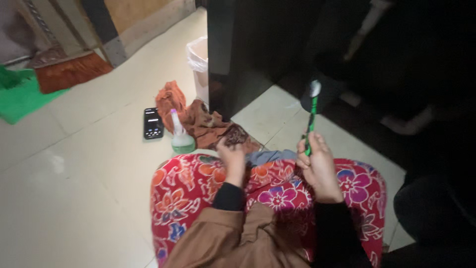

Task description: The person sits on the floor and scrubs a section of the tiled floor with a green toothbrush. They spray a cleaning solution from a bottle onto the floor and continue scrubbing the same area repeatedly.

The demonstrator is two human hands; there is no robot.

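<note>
We judge the step a pause mid-cleaning; our right hand [317, 166] grips a green-handled brush [312, 116] upright, its pale head raised toward the dark cabinet [248, 54]; our left hand [233, 159] seems closed on the brown cloth [208, 124]; next calls for steadying the bristles.

head view: single camera worn on the person's head | faces steeply down and forward over the floral-skirted lap [198, 193] to the tiled floor [74, 178] | close range, both hands within arm's reach at frame centre | dark cabinet [243, 54] fills the upper right | no second view to overlap
</note>
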